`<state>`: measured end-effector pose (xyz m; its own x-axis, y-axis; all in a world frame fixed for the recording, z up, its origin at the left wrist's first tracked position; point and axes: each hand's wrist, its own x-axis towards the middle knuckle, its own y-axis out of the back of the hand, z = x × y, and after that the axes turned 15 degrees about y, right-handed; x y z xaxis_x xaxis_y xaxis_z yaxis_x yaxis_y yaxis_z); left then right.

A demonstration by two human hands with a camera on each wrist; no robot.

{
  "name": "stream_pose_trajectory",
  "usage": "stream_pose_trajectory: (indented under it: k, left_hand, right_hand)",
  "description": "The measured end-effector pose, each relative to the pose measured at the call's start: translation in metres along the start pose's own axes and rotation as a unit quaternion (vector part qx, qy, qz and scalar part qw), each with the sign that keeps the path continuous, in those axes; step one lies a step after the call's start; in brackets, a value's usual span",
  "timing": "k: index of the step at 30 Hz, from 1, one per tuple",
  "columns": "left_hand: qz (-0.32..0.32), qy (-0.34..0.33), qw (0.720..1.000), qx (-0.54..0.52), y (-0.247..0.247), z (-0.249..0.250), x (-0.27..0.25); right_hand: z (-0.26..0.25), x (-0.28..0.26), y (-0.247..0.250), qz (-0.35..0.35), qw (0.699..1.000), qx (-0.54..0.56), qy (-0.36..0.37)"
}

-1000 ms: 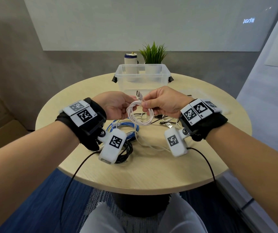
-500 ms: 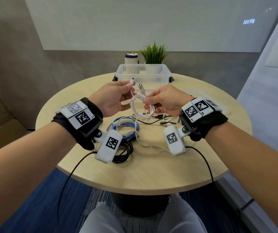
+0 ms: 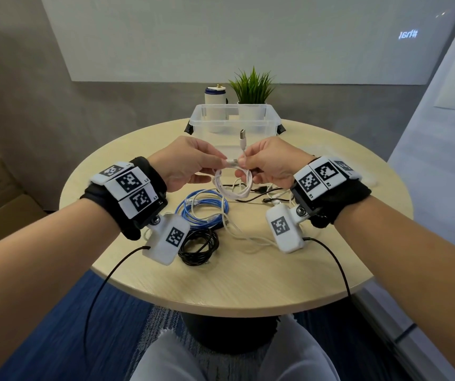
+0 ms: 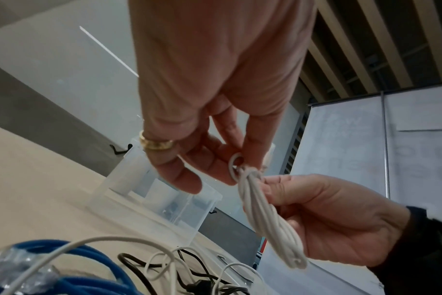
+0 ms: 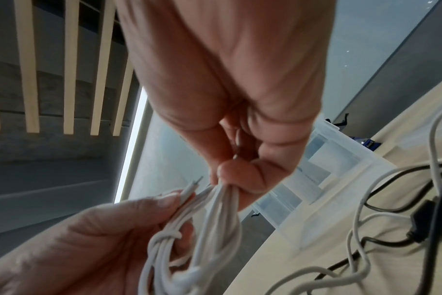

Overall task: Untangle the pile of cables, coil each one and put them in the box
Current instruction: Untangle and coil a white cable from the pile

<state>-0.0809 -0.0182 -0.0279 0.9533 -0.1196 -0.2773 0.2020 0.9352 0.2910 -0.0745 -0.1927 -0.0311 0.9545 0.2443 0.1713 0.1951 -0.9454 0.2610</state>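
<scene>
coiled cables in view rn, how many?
3. White coil held between left hand and right hand; blue coil on the table; black coil nearest the person. Loose cables may hide more.

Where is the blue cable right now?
In the head view the blue cable lies coiled on the round table, left of centre, just below the two hands, with a black cable coil nearer the person.

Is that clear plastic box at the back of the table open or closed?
Open. The clear box has no lid on top; its rim is bare and its black clips hang at the sides. No cable shows inside it.
</scene>
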Motion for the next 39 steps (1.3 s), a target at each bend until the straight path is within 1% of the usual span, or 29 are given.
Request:
stream_pose_trajectory:
  k: [4, 6, 9, 12, 15, 18, 23, 25, 28, 32, 35, 37, 39]
  left_hand:
    - [0.016, 0.042, 0.996, 0.075, 0.002, 0.003, 0.000]
    - [0.015, 0.061, 0.994, 0.088, 0.003, 0.002, 0.001]
    - [0.005, 0.067, 0.992, 0.103, 0.004, -0.002, 0.002]
    - [0.005, 0.058, 0.992, 0.115, 0.005, -0.003, 0.003]
    - [0.013, 0.036, 0.994, 0.107, 0.003, -0.004, 0.005]
    - [0.002, 0.005, 0.993, 0.114, 0.000, -0.005, 0.009]
    - [-0.009, -0.002, 0.987, 0.162, -0.004, -0.006, 0.010]
    - [0.001, -0.013, 0.982, 0.187, -0.005, -0.007, 0.011]
    - [0.015, -0.040, 0.981, 0.190, -0.006, -0.010, 0.013]
    - [0.035, -0.077, 0.983, 0.163, -0.007, -0.012, 0.015]
    - [0.049, -0.091, 0.986, 0.128, -0.008, -0.012, 0.017]
    - [0.072, -0.096, 0.984, 0.128, -0.010, -0.011, 0.018]
    - [0.111, -0.100, 0.980, 0.132, -0.011, -0.011, 0.018]
  right_hand:
    - [0.001, -0.001, -0.003, -0.031, 0.999, -0.017, 0.012]
    - [0.001, 0.000, -0.002, -0.046, 0.998, -0.029, 0.015]
    - [0.001, -0.001, -0.003, -0.068, 0.997, -0.035, 0.026]
    - [0.001, -0.002, -0.004, -0.077, 0.996, -0.047, 0.027]
    - [0.002, 0.000, -0.005, -0.063, 0.996, -0.058, 0.021]
    - [0.003, 0.001, -0.005, -0.052, 0.996, -0.063, 0.021]
    - [0.006, 0.001, -0.006, -0.054, 0.994, -0.085, 0.033]
    - [0.006, 0.000, -0.006, -0.055, 0.994, -0.086, 0.035]
    - [0.002, -0.001, -0.004, -0.055, 0.994, -0.085, 0.037]
    - [-0.003, -0.001, -0.002, -0.055, 0.995, -0.072, 0.034]
    - [-0.004, -0.003, -0.002, -0.039, 0.997, -0.054, 0.030]
    - [-0.003, -0.003, -0.003, -0.024, 0.998, -0.041, 0.031]
    - [-0.002, -0.003, -0.005, -0.019, 0.998, -0.036, 0.040]
